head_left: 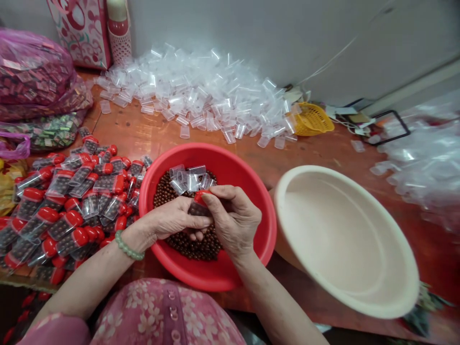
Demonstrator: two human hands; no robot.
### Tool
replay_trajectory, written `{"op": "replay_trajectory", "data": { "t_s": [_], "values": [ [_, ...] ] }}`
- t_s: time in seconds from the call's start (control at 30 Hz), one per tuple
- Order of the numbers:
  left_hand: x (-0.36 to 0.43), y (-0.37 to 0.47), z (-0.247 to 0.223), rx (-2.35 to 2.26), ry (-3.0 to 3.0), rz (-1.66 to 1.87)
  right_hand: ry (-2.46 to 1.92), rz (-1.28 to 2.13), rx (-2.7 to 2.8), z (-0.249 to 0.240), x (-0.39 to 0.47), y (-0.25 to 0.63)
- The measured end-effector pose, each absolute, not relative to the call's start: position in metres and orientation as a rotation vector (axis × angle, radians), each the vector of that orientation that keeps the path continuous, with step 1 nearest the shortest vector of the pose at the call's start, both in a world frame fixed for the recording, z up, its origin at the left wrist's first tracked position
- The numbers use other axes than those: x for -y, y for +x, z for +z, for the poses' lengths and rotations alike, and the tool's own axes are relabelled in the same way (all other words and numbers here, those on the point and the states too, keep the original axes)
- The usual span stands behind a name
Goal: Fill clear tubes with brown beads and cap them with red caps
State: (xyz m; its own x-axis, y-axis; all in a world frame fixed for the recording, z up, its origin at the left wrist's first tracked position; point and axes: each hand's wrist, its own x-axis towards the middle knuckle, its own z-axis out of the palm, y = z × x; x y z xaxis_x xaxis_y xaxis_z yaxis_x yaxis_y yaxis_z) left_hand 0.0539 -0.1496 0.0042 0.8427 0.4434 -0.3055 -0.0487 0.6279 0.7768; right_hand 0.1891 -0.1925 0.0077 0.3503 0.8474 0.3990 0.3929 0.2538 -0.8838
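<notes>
Over a red basin point(255, 191) my left hand point(176, 218) is wrapped round a small clear container point(198, 209) filled with dark beads. My right hand point(235, 220) pinches the red cap point(201, 195) at the container's upper end. Brown beads point(194, 248) fill the bottom of the basin, and several empty clear containers point(193, 182) lie on top of them, just beyond my hands. To the left is a heap of filled containers with red caps point(72, 219).
A cream basin point(334, 239) stands at the right. Clear containers point(201, 91) are piled along the wall beside a yellow basket point(312, 119), with more point(427, 158) at the far right. Pink bags point(32, 72) sit at the back left, near a patterned bag point(81, 33) and a bottle point(119, 31).
</notes>
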Motion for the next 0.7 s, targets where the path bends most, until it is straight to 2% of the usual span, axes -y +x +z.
{"op": "replay_trajectory", "data": {
  "t_s": [0.13,0.47,0.7],
  "values": [
    [0.15,0.053,0.005,-0.538,0.882,0.297,-1.314,0.447,1.398,0.006,0.195,0.194],
    [0.148,0.055,0.006,-0.473,1.011,0.246,-1.236,0.841,1.432,0.016,0.193,0.213],
    [0.151,0.058,0.002,-0.621,0.998,0.267,-1.277,0.746,1.396,0.019,0.196,0.199]
  ]
}}
